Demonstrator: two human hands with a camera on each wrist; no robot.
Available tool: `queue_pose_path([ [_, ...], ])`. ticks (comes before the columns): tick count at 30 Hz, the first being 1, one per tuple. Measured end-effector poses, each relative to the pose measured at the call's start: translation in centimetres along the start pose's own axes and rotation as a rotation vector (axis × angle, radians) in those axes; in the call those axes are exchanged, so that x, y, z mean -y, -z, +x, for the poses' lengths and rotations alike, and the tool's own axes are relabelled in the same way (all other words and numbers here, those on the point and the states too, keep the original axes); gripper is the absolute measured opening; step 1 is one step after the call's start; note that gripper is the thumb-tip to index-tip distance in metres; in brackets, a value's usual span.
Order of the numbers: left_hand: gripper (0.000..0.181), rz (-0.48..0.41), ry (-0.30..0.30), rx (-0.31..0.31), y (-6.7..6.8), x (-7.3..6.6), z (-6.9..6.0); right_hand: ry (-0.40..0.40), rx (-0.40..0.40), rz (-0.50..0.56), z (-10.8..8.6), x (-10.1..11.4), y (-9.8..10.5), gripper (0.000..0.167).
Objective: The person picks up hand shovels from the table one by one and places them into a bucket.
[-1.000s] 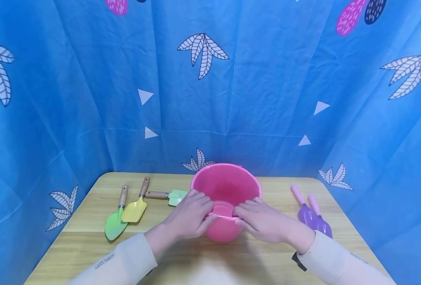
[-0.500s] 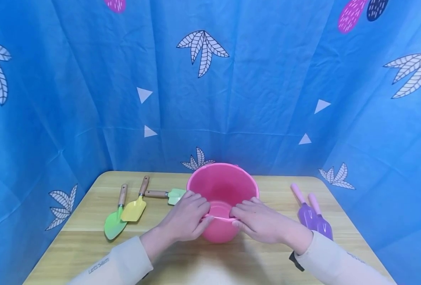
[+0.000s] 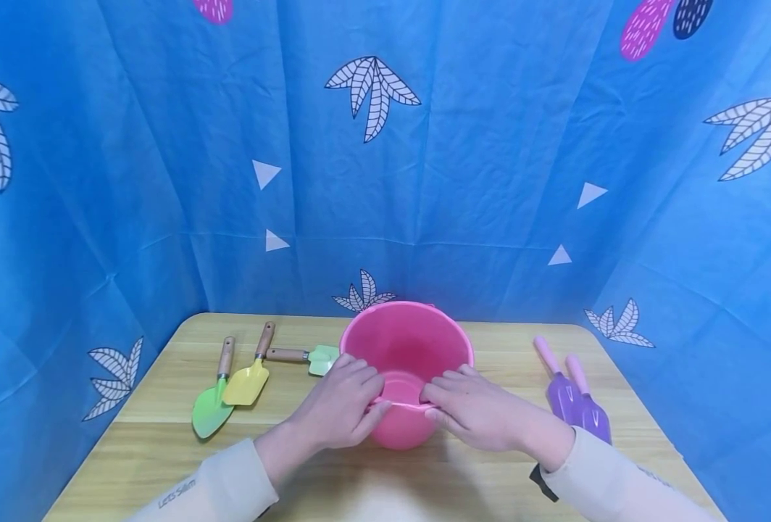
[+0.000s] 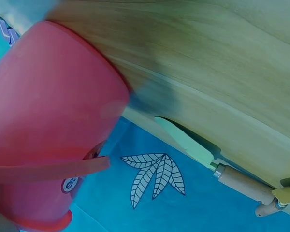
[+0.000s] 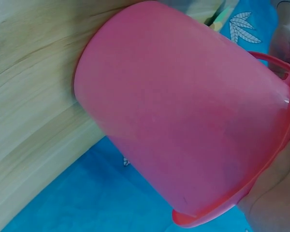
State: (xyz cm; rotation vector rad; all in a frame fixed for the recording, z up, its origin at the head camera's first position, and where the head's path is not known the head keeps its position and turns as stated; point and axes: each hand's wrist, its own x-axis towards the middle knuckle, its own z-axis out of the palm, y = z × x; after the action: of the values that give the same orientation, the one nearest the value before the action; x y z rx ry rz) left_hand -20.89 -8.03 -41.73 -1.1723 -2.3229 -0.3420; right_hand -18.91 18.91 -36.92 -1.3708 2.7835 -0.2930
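A pink bucket stands near the middle of the table, its open top facing me. My left hand grips the near rim on the left, fingers over the inside and thumb outside. On the right of the same rim my right hand holds on in the same way. The right wrist view shows the bucket's smooth outer wall with the base at the table. In the left wrist view a pink handle crosses the bucket's side. Inside, the part of the bucket that shows holds nothing.
Left of the bucket lie a green trowel, a yellow hand shovel and a pale green shovel beside the bucket. Two purple scoops with pink handles lie at the right. A blue patterned curtain encloses the table.
The bucket and both hands have shifted slightly left and a little toward me. Both hands have kept their grip on the rim. The garden tools have stayed put.
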Motion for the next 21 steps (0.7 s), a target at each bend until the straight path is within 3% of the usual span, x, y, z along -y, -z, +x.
queue_pose_path([
  [15,0.02,-0.003,-0.001,-0.018,0.08,-0.11,-0.32,0.019,-0.021,-0.024,-0.02,0.09,-0.35,0.032],
  [21,0.019,-0.029,0.002,-0.01,0.26,0.02,-0.41,0.011,-0.031,-0.021,-0.02,0.2,-0.48,0.021],
])
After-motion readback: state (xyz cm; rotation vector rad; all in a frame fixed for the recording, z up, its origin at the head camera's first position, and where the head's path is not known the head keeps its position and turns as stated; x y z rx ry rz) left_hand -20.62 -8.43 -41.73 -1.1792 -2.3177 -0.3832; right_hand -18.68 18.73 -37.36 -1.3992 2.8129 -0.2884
